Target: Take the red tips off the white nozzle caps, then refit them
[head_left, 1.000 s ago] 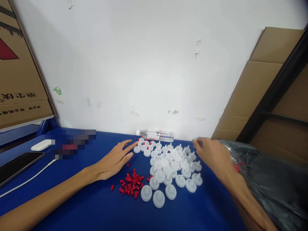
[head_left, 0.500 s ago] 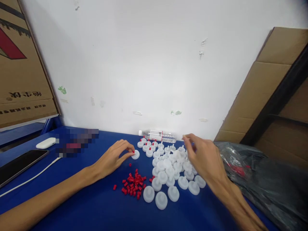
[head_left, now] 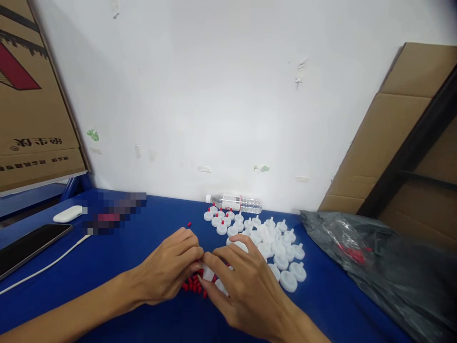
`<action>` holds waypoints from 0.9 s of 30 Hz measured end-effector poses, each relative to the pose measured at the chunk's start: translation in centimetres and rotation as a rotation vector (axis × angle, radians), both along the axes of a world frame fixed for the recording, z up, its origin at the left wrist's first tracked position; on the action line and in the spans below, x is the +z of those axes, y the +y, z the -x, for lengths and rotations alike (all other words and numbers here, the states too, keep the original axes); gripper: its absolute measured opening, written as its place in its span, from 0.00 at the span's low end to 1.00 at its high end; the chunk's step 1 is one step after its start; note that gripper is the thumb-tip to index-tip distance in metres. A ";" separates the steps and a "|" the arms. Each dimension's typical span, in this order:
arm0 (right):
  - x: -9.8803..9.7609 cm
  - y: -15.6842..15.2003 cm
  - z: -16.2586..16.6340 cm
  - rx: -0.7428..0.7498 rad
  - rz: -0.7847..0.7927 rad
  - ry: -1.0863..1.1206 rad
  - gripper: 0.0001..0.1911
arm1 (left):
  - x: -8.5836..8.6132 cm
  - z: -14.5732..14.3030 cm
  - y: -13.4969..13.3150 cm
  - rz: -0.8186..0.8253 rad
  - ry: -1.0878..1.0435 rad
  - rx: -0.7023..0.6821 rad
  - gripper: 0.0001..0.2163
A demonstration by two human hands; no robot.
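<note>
My left hand (head_left: 174, 267) and my right hand (head_left: 244, 288) meet over the small red caps (head_left: 194, 286). A white nozzle cap (head_left: 208, 273) is between their fingertips. The right thumb and index finger close around it from the right, and the left fingers are pinched against its left side. Its nozzle end is hidden by the fingers. Right of and behind my right hand spread many loose white nozzle caps (head_left: 280, 247). A group of white nozzle caps with red tips (head_left: 222, 228) stands behind them to the left.
A clear bottle (head_left: 250, 205) lies along the wall. One red cap (head_left: 189, 224) sits apart on the blue table (head_left: 160, 216). At left are a phone (head_left: 34, 247), a white case (head_left: 67, 214) and a cable (head_left: 46, 265). A dark plastic bag (head_left: 385, 267) covers the right side.
My right hand has come left and down from above the white pile. My left hand has moved down toward it. The red-tipped white cap by my left fingertips is gone from that spot.
</note>
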State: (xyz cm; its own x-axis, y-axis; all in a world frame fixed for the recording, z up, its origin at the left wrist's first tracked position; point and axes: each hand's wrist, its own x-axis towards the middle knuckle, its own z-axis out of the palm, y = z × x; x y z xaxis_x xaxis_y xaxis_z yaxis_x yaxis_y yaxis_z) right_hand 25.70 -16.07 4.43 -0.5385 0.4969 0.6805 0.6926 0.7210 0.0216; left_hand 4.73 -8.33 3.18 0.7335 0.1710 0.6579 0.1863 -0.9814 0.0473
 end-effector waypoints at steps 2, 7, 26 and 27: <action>0.1 0.4 -0.6 -0.009 -0.026 -0.061 0.10 | 0.0 0.1 0.0 0.024 0.047 0.049 0.14; 1.6 2.0 -4.8 -0.188 -0.129 -0.085 0.16 | 0.3 1.4 1.2 0.177 -0.011 0.243 0.17; 5.0 3.2 -16.5 -0.874 0.418 0.030 0.08 | -1.3 2.0 4.6 0.424 0.142 0.490 0.14; 4.9 3.2 -16.6 -0.872 0.454 0.019 0.08 | -1.4 2.1 4.7 0.422 0.141 0.491 0.14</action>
